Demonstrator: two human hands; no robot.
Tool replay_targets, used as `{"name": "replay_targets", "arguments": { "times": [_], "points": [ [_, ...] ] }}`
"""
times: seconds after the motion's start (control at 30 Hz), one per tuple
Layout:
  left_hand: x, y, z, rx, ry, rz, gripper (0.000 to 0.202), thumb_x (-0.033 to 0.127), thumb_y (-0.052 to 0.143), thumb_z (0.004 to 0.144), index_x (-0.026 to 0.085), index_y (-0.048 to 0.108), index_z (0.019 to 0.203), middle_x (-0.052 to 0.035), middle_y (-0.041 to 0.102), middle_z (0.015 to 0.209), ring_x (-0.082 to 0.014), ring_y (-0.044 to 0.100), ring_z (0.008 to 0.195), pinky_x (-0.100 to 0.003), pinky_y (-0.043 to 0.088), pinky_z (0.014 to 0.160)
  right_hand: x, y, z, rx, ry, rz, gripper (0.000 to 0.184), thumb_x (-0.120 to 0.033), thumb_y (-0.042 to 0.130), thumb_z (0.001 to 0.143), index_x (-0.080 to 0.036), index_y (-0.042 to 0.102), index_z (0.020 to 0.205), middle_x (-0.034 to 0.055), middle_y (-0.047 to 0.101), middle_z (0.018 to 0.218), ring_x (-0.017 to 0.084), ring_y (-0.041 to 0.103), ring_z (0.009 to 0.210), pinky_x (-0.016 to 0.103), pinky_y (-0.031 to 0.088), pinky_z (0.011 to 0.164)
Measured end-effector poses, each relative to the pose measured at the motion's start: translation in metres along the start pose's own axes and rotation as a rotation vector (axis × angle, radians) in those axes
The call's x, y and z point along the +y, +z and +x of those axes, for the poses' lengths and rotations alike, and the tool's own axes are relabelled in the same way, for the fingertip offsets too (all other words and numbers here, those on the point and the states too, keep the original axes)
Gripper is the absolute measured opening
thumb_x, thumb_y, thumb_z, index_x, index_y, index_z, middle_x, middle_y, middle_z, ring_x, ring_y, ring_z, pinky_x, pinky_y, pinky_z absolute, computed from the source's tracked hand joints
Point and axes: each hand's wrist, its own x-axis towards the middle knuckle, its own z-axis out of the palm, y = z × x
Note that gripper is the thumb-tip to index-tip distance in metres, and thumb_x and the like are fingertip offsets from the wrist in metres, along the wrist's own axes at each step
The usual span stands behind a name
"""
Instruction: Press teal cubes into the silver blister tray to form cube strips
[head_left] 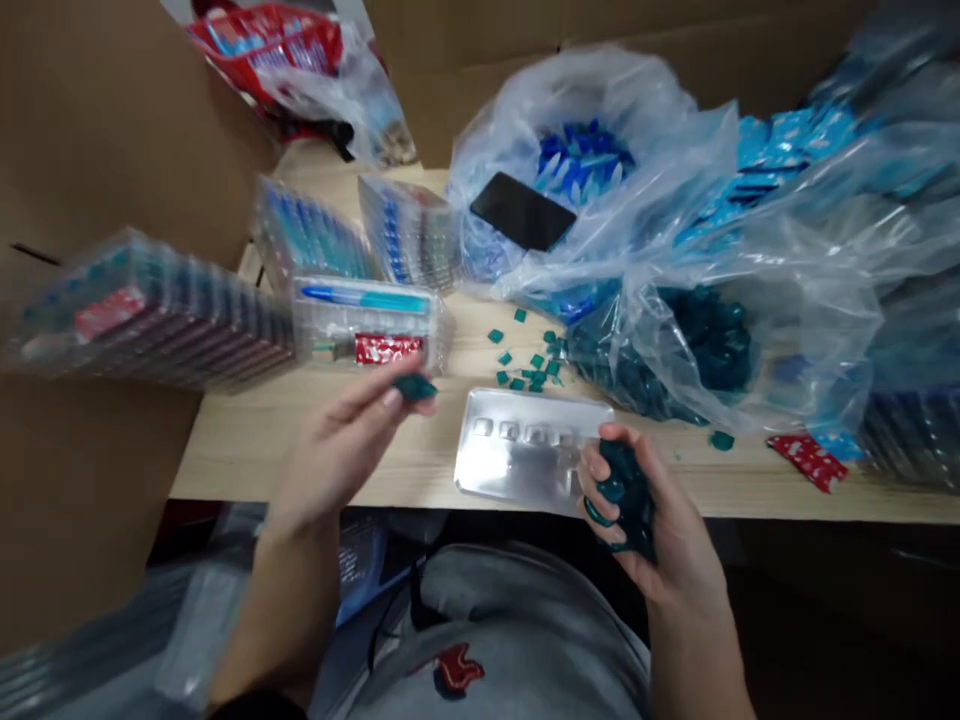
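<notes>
The two hands are apart above the front edge of the wooden bench (pixel 255 455). The left hand (pixel 345 450) pinches a flat green piece (pixel 414 387) between thumb and fingers, near the front of a clear case (pixel 341 318) that holds a blue pen (pixel 364 298) and a red packet (pixel 388 348). The right hand (pixel 669 535) is curled around a handful of green pieces (pixel 628 495), at the right end of a shiny tray (pixel 502 475); whether it touches the tray I cannot tell. The tray lies along the bench's front edge, with a row of small square hollows. Just behind it are scattered small green tiles (pixel 536 376), and to their right a clear bag (pixel 795 350) full of green pieces. A black phone (pixel 523 211) rests on another bag (pixel 637 85), of blue pieces, by the back edge. Stacked cases (pixel 202 325) stand at the bench's left end, and a red-and-white packet (pixel 808 460) lies near the front edge towards the right
</notes>
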Motion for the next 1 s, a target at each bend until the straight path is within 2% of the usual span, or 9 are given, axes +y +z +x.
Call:
{"name": "replay_targets", "arguments": {
  "times": [0.07,0.13,0.2,0.3,0.4,0.5,0.67,0.87,1.0],
  "points": [
    [-0.017,0.001,-0.029,0.002,-0.047,0.144,0.019,0.029,0.071,0.087,0.025,0.073,0.105,-0.0014,0.074,0.088,-0.0107,0.07,0.077,-0.019,0.057,0.074,-0.001,-0.004,0.002,0.015,0.009,-0.026,0.032,-0.048,0.082,0.069,-0.023,0.068,0.084,-0.0052,0.052,0.063,0.003,0.04,0.043,0.009,0.029,0.033],
    [-0.026,0.003,-0.042,0.025,-0.009,0.33,0.013,0.026,0.066,0.09,0.023,0.07,0.102,-0.002,0.073,0.09,-0.0121,0.07,0.082,-0.021,0.056,0.076,-0.001,-0.007,0.003,0.019,0.021,-0.066,0.031,-0.048,0.081,0.071,-0.023,0.068,0.084,-0.0052,0.052,0.063,0.004,0.041,0.043,0.01,0.029,0.033],
    [-0.026,0.005,-0.041,-0.022,0.114,0.535,0.011,0.021,0.062,0.092,0.021,0.068,0.1,-0.0036,0.071,0.096,-0.0144,0.068,0.091,-0.026,0.056,0.081,0.0,-0.008,0.005,0.015,0.021,-0.096,0.031,-0.048,0.08,0.071,-0.024,0.067,0.084,-0.0053,0.051,0.063,0.004,0.041,0.044,0.01,0.029,0.034],
    [-0.022,0.009,-0.03,-0.212,0.289,0.762,0.019,0.014,0.055,0.094,0.021,0.067,0.107,-0.0061,0.069,0.105,-0.016,0.065,0.103,-0.031,0.054,0.09,0.002,-0.008,0.006,0.019,0.003,-0.11,0.032,-0.049,0.081,0.07,-0.024,0.066,0.084,-0.0053,0.051,0.064,0.004,0.041,0.044,0.01,0.028,0.033],
    [-0.02,0.012,-0.02,-0.345,0.355,0.833,0.024,0.01,0.051,0.095,0.02,0.066,0.11,-0.0073,0.067,0.113,-0.0164,0.063,0.11,-0.033,0.053,0.095,0.005,-0.007,0.004,0.032,-0.001,-0.104,0.031,-0.048,0.08,0.071,-0.023,0.066,0.085,-0.0051,0.052,0.064,0.004,0.041,0.044,0.01,0.029,0.034],
    [-0.021,0.014,-0.016,-0.397,0.358,0.809,0.026,0.012,0.054,0.095,0.022,0.065,0.115,-0.006,0.069,0.113,-0.0166,0.064,0.109,-0.032,0.053,0.094,0.007,-0.008,0.002,0.046,0.016,-0.09,0.03,-0.046,0.079,0.072,-0.023,0.066,0.085,-0.0044,0.054,0.065,0.004,0.043,0.044,0.011,0.029,0.035],
    [-0.031,0.02,-0.015,-0.33,0.406,0.844,0.02,0.016,0.055,0.095,0.021,0.066,0.112,-0.0056,0.069,0.105,-0.0166,0.065,0.102,-0.031,0.053,0.088,0.01,-0.009,0.003,0.046,0.018,-0.106,0.032,-0.047,0.079,0.072,-0.023,0.068,0.088,-0.0031,0.057,0.066,0.005,0.047,0.045,0.011,0.03,0.035],
    [-0.042,0.02,-0.016,-0.216,0.519,1.034,0.017,0.023,0.06,0.093,0.025,0.07,0.107,-0.0046,0.072,0.097,-0.0217,0.064,0.09,-0.038,0.047,0.082,0.013,-0.002,0.006,0.024,0.027,-0.076,0.038,-0.054,0.075,0.075,-0.024,0.069,0.097,-0.003,0.06,0.068,0.005,0.047,0.045,0.012,0.029,0.035],
    [-0.031,0.028,-0.023,-0.172,0.405,0.811,0.023,0.021,0.06,0.093,0.027,0.068,0.114,-0.0046,0.069,0.113,-0.0211,0.062,0.108,-0.038,0.048,0.094,0.017,0.003,0.007,-0.09,0.09,-0.021,0.039,-0.056,0.071,0.078,-0.027,0.071,0.104,-0.0041,0.06,0.066,0.003,0.046,0.042,0.011,0.027,0.034]
  ]
}}
